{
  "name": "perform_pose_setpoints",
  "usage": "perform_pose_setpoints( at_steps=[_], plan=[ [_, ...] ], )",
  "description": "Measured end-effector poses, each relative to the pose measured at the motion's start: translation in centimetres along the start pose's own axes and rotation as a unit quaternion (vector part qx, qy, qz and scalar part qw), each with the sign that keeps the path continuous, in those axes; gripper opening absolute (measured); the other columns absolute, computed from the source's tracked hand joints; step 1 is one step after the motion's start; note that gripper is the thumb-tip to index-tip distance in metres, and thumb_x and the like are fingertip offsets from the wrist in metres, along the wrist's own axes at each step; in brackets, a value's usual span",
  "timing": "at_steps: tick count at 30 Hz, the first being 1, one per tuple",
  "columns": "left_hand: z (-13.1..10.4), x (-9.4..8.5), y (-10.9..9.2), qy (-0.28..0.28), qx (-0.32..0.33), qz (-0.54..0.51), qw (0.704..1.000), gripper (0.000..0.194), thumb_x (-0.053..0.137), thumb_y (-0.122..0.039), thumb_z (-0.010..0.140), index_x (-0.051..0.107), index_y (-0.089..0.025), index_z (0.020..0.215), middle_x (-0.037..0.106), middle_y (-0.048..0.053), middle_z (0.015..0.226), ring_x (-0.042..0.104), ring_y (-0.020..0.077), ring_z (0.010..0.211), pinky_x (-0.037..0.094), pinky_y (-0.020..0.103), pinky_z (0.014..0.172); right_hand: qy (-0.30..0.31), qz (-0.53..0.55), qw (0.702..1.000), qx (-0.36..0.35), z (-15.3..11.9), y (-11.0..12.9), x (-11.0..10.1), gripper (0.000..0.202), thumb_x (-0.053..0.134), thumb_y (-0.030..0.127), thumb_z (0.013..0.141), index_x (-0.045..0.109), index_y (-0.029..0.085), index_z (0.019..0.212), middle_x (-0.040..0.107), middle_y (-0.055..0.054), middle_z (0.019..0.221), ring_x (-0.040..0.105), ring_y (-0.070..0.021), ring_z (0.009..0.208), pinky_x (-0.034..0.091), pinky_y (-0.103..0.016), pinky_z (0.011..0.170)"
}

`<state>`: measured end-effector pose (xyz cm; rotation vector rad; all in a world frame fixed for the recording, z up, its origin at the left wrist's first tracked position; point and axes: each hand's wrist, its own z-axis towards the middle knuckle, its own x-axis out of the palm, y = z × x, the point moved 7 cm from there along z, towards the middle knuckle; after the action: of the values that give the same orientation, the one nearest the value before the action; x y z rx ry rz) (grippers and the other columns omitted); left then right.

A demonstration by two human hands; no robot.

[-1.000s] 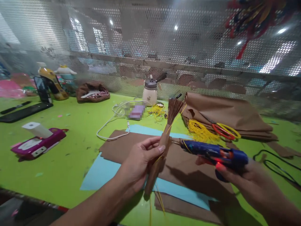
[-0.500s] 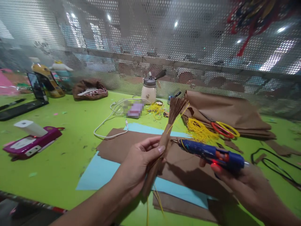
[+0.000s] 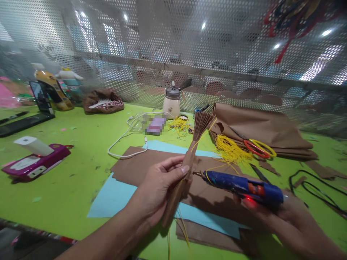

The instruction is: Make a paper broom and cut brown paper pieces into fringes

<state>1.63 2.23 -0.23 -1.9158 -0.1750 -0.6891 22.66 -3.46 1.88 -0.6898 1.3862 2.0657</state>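
My left hand (image 3: 162, 184) is closed around a folded brown paper piece (image 3: 171, 206), its pleated top (image 3: 202, 124) fanning out above the fingers. Yellow string runs along the piece, and loose ends hang below it. In my right hand (image 3: 279, 216) is a blue glue gun (image 3: 244, 186) with a red light glowing near the fingers. The gun's nozzle points left, at or very close to the right edge of the folded paper; whether it touches I cannot tell. Beneath both hands lie brown paper sheets (image 3: 146, 162) and light blue sheets (image 3: 114, 198).
Orange-and-yellow-handled scissors (image 3: 260, 148), a yellow string bundle (image 3: 230, 150) and a large folded brown sheet (image 3: 260, 126) lie right. Further back are a bottle (image 3: 171, 104) and white cable (image 3: 116, 144). A purple power strip (image 3: 40, 164) sits left; a black cord (image 3: 317, 191) curls right.
The glue gun's nozzle has dropped lower along the folded paper, toward my left thumb. My left hand and the paper have shifted only slightly.
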Motion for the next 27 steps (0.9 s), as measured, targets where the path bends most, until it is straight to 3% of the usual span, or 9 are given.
perform_pose_setpoints(
  at_steps=[8,16,22,27],
  plan=[
    [-0.1,0.0,0.0,-0.009,0.005,-0.01,1.0,0.041,0.068,-0.017,0.065,0.061,-0.014,0.105,0.066,0.011,0.09,0.062,0.0144,0.066,0.048,0.022,0.058,-0.049,-0.054,0.997,0.005,0.7,0.8,-1.1,0.022,0.055,0.037,0.075,0.065,0.024,0.089,0.067,-0.005,0.087,0.063,-0.0219,0.079,0.051,-0.029,0.072],
    [-0.1,0.1,-0.2,-0.01,0.009,-0.019,1.0,0.036,0.067,-0.017,0.066,0.062,-0.013,0.102,0.065,0.01,0.088,0.062,0.0153,0.067,0.049,0.024,0.061,-0.033,-0.04,0.999,0.015,0.2,0.5,-0.7,0.017,0.056,0.036,0.075,0.066,0.024,0.082,0.068,-0.004,0.081,0.064,-0.0214,0.072,0.052,-0.028,0.065],
    [-0.2,0.2,-0.5,-0.011,0.014,-0.016,1.0,0.036,0.065,-0.016,0.068,0.061,-0.012,0.103,0.065,0.011,0.088,0.061,0.0132,0.066,0.048,0.021,0.059,0.001,0.02,1.0,0.001,-0.2,0.9,-0.1,0.013,0.06,0.034,0.071,0.066,0.026,0.079,0.068,-0.001,0.065,0.063,-0.019,0.054,0.052,-0.023,0.047],
    [-0.2,0.2,-0.5,-0.002,0.019,-0.021,1.0,0.036,0.064,-0.016,0.07,0.06,-0.013,0.105,0.065,0.011,0.09,0.061,0.0136,0.067,0.048,0.022,0.061,0.008,0.036,0.999,0.002,-0.3,0.9,0.0,0.016,0.06,0.036,0.07,0.066,0.025,0.081,0.069,-0.002,0.07,0.064,-0.0196,0.057,0.053,-0.023,0.048]
  ],
)
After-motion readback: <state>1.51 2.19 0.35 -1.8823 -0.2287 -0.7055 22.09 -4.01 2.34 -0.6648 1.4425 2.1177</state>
